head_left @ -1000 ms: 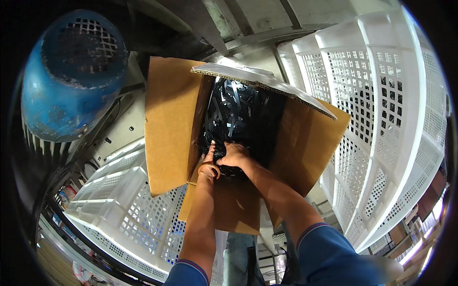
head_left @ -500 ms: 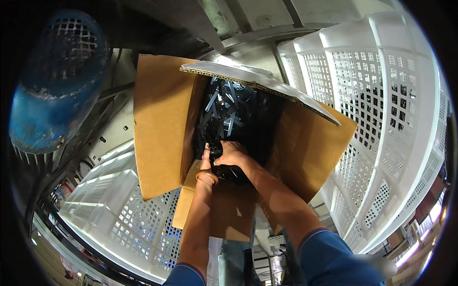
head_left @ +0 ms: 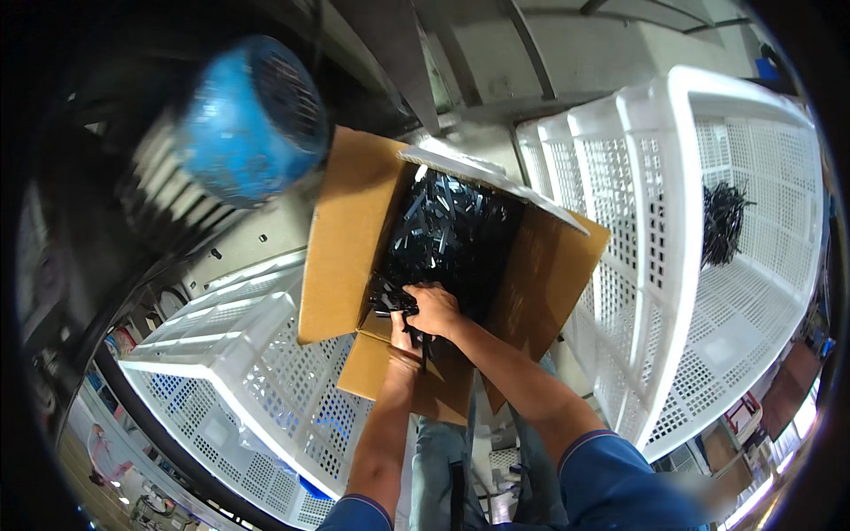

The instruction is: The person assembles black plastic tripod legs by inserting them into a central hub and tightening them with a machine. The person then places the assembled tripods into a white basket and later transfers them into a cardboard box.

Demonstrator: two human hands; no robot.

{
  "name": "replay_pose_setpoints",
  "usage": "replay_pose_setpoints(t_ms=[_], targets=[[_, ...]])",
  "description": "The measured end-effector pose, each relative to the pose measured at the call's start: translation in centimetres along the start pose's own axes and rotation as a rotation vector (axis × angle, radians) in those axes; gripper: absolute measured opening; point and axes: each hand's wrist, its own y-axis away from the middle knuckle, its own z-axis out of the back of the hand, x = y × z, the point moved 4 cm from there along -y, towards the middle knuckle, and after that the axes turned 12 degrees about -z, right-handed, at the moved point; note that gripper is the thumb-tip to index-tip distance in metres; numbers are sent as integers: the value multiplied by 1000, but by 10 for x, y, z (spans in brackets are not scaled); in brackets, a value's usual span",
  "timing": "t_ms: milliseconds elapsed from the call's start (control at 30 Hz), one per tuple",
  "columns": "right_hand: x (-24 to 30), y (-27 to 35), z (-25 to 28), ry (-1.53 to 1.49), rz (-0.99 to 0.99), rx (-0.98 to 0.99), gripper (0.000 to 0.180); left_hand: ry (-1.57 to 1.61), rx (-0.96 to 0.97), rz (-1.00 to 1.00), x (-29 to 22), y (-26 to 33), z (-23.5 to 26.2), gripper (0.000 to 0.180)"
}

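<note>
An open cardboard box point(head_left: 354, 239) holds a heap of loose black strips point(head_left: 443, 208), thin and shiny, several catching the light. At the near end of the box, my hands are together around a clump of black strips point(head_left: 390, 296). My right hand point(head_left: 434, 310) is closed over the clump from the right. Below it, my left hand point(head_left: 401, 332), with a brown bangle at the wrist, supports the clump; its fingers are partly hidden by the strips and the right hand. Some strip ends hang down over the near flap.
A tall white perforated crate point(head_left: 677, 265) stands at the right, with a black strip bundle point(head_left: 726, 221) inside. Another white crate point(head_left: 230, 345) is at the left. A blue motor housing point(head_left: 252, 124) juts in at the upper left, near the box flap.
My hands have come up from deep in the box with a clump of strips between them. The view has shifted, showing more of the right crate's inside.
</note>
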Motion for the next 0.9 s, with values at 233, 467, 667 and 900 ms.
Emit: replay_pose_setpoints(t_ms=[233,467,667,900], targets=[[27,70,65,79,6,-72,56,-2,-69,-16,-12,55,-61,40],[62,167,140,141,66,-205,52,131,102,102,-31,137,-153,43],[98,250,202,117,351,-309,44,116,121,93,-44,211,-217,37],[176,349,269,230,385,-268,46,233,225,-136,-75,290,-291,40]])
